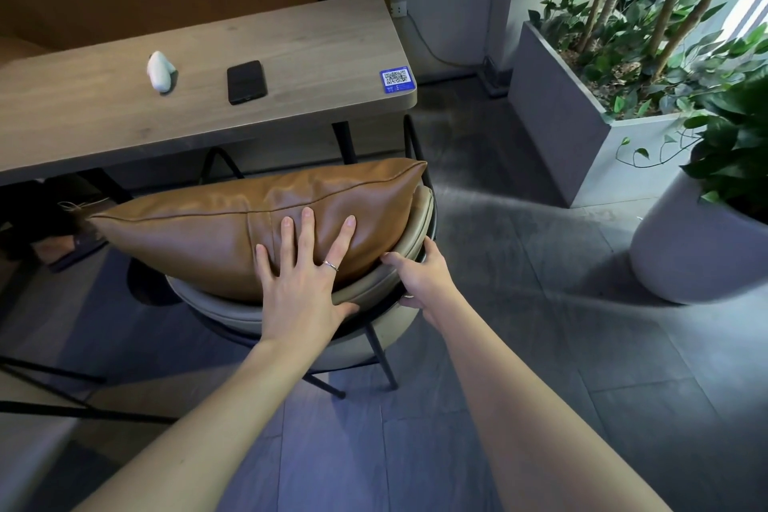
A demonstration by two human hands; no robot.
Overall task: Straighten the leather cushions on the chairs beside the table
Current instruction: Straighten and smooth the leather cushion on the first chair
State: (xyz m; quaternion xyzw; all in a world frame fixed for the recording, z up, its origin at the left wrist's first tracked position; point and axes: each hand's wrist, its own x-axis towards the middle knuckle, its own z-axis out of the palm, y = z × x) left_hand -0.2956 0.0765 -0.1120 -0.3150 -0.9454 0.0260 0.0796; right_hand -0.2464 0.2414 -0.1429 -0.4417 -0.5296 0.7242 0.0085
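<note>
A brown leather cushion (216,220) stands on edge in a grey padded chair (374,283) with thin black legs, pushed up to the wooden table (104,108). The cushion leans against the curved backrest and juts out past it on the left. My left hand (303,274) lies flat on the cushion's near face, fingers spread, a ring on one finger. My right hand (419,283) grips the backrest rim at the cushion's right end, thumb on top.
On the table lie a black phone (246,81), a small white object (160,71) and a blue QR sticker (397,80). A grey planter box (582,129) and a round white pot (690,245) with green plants stand to the right on the tiled floor.
</note>
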